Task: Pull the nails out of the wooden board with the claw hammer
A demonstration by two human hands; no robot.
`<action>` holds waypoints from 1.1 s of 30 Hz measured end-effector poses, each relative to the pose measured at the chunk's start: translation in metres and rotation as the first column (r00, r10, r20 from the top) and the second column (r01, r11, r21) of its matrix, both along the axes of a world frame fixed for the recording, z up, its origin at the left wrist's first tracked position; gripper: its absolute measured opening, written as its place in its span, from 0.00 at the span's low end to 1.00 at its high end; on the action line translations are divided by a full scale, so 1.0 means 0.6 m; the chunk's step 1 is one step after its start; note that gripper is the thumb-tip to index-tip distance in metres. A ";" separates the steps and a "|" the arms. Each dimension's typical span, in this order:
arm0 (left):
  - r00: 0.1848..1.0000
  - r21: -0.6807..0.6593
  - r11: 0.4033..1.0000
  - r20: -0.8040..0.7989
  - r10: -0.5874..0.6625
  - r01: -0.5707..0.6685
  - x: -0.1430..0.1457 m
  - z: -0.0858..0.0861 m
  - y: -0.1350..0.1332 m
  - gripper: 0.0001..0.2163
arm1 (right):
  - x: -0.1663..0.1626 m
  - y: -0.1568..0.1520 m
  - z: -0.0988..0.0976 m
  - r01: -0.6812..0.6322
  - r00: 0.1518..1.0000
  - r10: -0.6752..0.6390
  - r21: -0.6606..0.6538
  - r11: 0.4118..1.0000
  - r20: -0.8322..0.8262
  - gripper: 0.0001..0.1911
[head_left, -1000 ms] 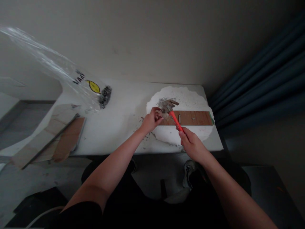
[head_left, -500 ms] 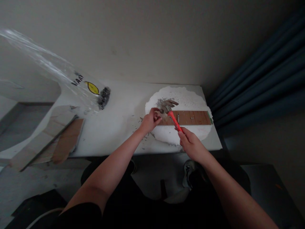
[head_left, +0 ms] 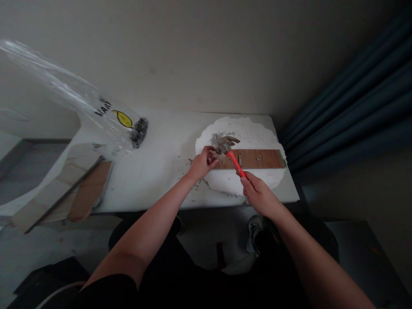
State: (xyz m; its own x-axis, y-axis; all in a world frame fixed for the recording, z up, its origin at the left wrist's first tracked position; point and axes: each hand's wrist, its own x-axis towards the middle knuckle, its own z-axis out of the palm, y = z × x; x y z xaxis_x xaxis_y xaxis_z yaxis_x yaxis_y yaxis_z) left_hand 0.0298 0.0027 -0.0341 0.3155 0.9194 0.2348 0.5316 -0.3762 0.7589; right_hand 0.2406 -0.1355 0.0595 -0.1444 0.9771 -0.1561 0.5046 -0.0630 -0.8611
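Observation:
My right hand (head_left: 256, 191) is wrapped round the red handle of a claw hammer (head_left: 234, 159). The hammer's worn metal head is over the left end of a brown wooden strip (head_left: 262, 159), close to the fingertips of my left hand (head_left: 204, 162). My left fingers are curled and pinched together at that end; what they hold, if anything, is too small and hidden to name. Under the strip lies a white, ragged-edged sheet (head_left: 238, 125). Grey crumbs (head_left: 216, 138) are scattered on the sheet by the hammer head. A small piece (head_left: 240, 159) lies across the strip.
A white table (head_left: 154, 171) stands against the wall. Clear plastic wrap with printed lettering (head_left: 122, 119) is at the back left. Broken brown boards (head_left: 90, 189) overhang the front left edge. A dark blue curtain (head_left: 350, 111) hangs at the right.
Both hands and the hammer stay almost in the same place. The whole view has shifted very slightly.

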 end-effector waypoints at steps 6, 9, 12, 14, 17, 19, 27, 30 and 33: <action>0.999 0.013 1.000 -0.029 0.016 -0.016 0.001 0.001 0.000 0.21 | -0.001 -0.002 -0.001 -0.042 0.999 0.042 0.010 0.999 0.014 0.20; 1.000 -0.002 1.000 -0.019 0.009 -0.009 0.001 0.003 0.000 0.21 | -0.002 -0.001 0.000 -0.009 1.000 0.009 0.019 1.000 0.008 0.20; 1.000 0.006 1.000 -0.015 -0.004 0.004 0.001 0.005 -0.001 0.20 | 0.000 0.002 0.001 -0.012 0.999 0.013 -0.014 1.000 0.033 0.19; 1.000 0.010 1.000 -0.014 -0.004 0.004 0.000 0.005 -0.001 0.20 | 0.001 0.003 0.001 -0.007 1.000 0.007 -0.018 1.000 0.018 0.19; 1.000 0.006 1.000 -0.011 -0.005 0.005 0.001 0.004 -0.001 0.20 | 0.002 0.003 0.003 0.024 1.000 -0.024 0.002 1.000 -0.020 0.20; 1.000 0.013 1.000 -0.012 -0.004 0.004 0.001 0.003 -0.001 0.22 | 0.001 0.002 0.004 0.010 1.000 -0.010 -0.012 1.000 0.000 0.20; 1.000 0.015 1.000 0.022 0.000 0.000 0.005 0.006 -0.002 0.24 | -0.003 -0.002 0.008 0.001 0.999 -0.001 0.003 1.000 0.052 0.20; 1.000 0.012 1.000 0.019 0.009 -0.009 0.004 0.007 -0.002 0.24 | -0.004 0.000 0.009 -0.031 0.997 0.032 -0.010 0.999 0.075 0.19; 1.000 0.000 1.000 0.023 -0.013 0.013 0.004 0.006 -0.002 0.24 | -0.003 0.001 0.010 0.003 0.998 -0.004 0.015 1.000 0.068 0.20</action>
State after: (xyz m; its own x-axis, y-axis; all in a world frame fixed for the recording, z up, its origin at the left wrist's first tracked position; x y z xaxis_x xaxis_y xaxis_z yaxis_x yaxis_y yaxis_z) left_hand 0.0322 0.0016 -0.0304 0.3219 0.9153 0.2419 0.5095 -0.3828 0.7706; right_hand 0.2386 -0.1347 0.0654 -0.1310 0.9798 -0.1508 0.5614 -0.0521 -0.8259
